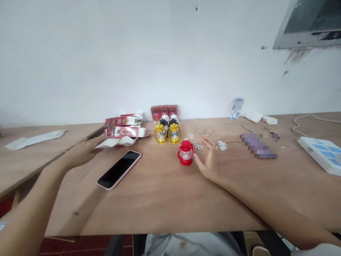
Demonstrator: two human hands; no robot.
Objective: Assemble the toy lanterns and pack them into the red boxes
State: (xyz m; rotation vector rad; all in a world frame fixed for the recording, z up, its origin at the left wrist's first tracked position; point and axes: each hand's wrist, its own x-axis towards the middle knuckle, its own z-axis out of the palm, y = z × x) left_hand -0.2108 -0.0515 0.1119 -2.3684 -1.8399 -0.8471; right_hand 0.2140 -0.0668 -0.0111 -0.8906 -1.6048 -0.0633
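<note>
A small red toy lantern [185, 153] stands upright on the wooden table [165, 199]. My right hand [208, 160] hovers just to its right, fingers spread and open, holding nothing. My left hand [81, 151] reaches out to the left, near a white wrapper [117, 142] and flattened red boxes [124, 127]; its fingers are blurred. Two gold lanterns [167, 133] stand behind the red one, with darker ones behind them. Small white button cells [222, 145] lie scattered by my right hand.
A black phone in a pink case [119, 169] lies left of the lantern. Three red boxes [164, 111] stand against the wall. A white device [321, 153] with a cable sits at the right edge, a plastic bottle [236, 108] at the back.
</note>
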